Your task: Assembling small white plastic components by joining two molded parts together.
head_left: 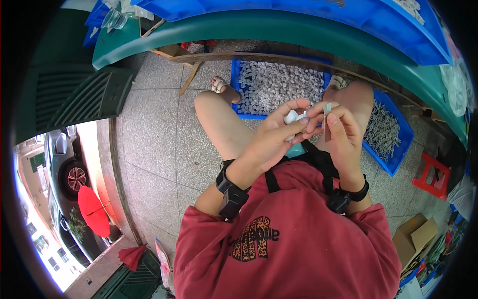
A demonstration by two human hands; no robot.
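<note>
In my left hand (273, 137), curled in front of my lap, lie several small white plastic pieces (292, 117). Its fingertips meet those of my right hand (347, 133). Between the thumb and fingers of my right hand stands a thin, flat strip (326, 119), greyish at the top and brownish lower down; it looks like a small blade, but its kind is not certain. Whatever sits between the touching fingertips is too small to make out. Below my hands, on the floor between my feet, a blue tray (234, 74) holds many small clear and whitish plastic pieces (279, 84).
A second blue tray (391, 167) with pale looped pieces stands on the right. Ahead runs a green table edge (249, 35) carrying large blue trays (308, 10). A red stool (431, 177) and an open cardboard box (414, 236) are at right; a red umbrella (93, 212) is far left.
</note>
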